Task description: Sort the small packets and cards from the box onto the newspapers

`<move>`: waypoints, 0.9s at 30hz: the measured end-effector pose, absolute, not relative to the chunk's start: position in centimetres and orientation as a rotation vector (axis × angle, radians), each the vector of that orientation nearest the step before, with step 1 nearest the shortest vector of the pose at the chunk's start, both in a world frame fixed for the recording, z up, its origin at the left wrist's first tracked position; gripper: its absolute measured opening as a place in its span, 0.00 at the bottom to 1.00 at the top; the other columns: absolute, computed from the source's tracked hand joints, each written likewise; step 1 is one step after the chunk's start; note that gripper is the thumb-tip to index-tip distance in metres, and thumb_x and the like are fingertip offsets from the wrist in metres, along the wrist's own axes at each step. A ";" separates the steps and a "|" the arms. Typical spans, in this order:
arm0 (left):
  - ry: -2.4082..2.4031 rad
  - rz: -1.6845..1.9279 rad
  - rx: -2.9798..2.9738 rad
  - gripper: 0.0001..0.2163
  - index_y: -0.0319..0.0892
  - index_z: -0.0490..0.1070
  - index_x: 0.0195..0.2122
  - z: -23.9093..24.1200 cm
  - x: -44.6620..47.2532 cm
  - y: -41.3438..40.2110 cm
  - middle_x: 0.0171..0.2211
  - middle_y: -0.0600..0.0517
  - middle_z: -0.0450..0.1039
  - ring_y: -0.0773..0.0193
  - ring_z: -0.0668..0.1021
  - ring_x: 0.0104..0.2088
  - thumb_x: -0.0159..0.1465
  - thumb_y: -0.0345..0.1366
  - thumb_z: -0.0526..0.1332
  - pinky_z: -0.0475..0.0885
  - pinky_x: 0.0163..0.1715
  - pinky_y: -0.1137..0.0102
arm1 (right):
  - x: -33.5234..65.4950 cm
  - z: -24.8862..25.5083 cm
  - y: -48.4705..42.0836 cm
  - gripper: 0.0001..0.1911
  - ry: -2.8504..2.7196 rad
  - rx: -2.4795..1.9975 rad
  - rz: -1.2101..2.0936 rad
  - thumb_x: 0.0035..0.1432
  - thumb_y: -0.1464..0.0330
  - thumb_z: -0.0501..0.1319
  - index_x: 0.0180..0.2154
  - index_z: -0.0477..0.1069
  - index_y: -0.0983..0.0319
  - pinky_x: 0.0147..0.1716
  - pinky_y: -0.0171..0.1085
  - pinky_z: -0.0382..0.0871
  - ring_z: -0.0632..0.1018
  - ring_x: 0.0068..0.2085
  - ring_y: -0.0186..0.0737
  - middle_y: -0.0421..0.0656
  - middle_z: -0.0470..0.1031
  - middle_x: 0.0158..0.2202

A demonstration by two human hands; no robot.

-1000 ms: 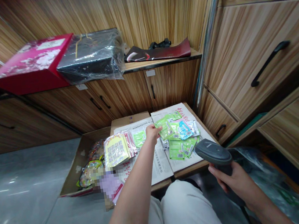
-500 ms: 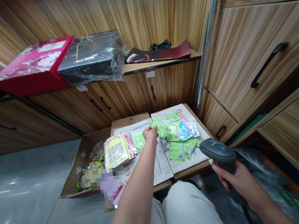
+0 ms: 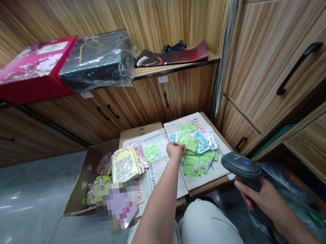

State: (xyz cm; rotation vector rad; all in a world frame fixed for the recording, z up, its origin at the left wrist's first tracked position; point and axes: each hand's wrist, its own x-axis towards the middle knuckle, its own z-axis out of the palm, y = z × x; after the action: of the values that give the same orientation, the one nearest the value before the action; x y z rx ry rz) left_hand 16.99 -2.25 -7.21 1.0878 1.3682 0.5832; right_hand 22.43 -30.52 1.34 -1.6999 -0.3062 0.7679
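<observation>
My left hand [image 3: 176,150] pinches a green packet [image 3: 189,141] by its near left edge, over a loose pile of flat packets on newspaper. Under and around it lie more green packets [image 3: 191,165], a blue packet [image 3: 203,143] and a silvery packet [image 3: 212,141]. One green packet [image 3: 152,152] lies apart, left of my hand. At the lower right my right hand [image 3: 260,197] is wrapped round the handle of a dark barcode scanner [image 3: 242,166] with a small blue light. The scanner's head points towards the pile.
Newspaper [image 3: 161,178] covers the cardboard boxes. Left are plastic-wrapped yellow booklets [image 3: 124,164] and an open carton [image 3: 79,198] of bagged items. A pink box [image 3: 34,71], a plastic-wrapped black box [image 3: 94,63] and a dark red sheet [image 3: 172,58] lie on the shelf. Cabinets [image 3: 296,34] stand right.
My left hand has moved right and slightly nearer me with the green packet, which now overlaps the pile and blue packet. The scanner in my right hand has shifted slightly right.
</observation>
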 end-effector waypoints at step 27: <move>2.191 0.066 2.026 0.24 0.34 0.64 0.53 -8.2 8.3 2.9 0.52 0.32 0.69 0.44 0.71 0.54 0.58 0.37 0.66 0.65 0.48 0.60 | 21.7 0.1 -29.6 0.25 -0.306 -1.783 0.793 0.40 0.51 0.72 0.32 0.72 0.64 0.12 0.31 0.60 0.65 0.14 0.32 0.34 0.67 0.14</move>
State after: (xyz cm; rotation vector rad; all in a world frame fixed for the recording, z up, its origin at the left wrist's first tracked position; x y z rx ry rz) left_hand 8.27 2.87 -8.15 2.0265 2.1909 0.0659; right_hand 21.66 -29.64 0.15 -1.7831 -0.3056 0.7934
